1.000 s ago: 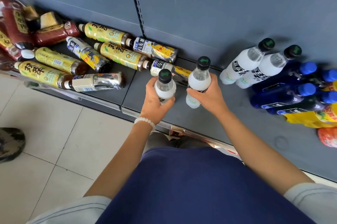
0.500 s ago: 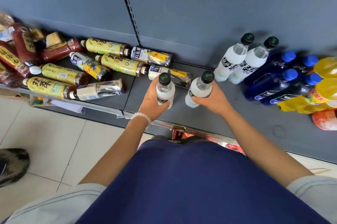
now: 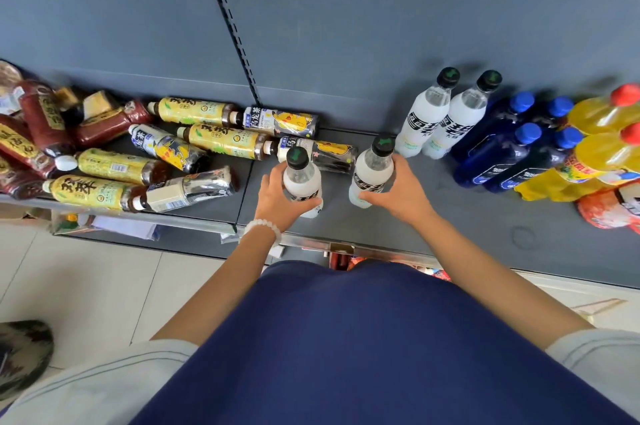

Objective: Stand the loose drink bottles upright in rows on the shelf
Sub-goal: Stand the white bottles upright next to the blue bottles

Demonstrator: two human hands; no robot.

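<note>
Now — a white bottle per hand

The person wears a dark navy blue garment that fills the lower middle of the frame, smooth and plain with no print showing. Short, pale grey-white sleeves cover the upper arms, the left sleeve at the lower left corner with faint seam lines across it, the right sleeve at the lower right edge. Both forearms are bare below the sleeves, and a bracelet of round white beads circles the left wrist near the middle of the frame.
</note>
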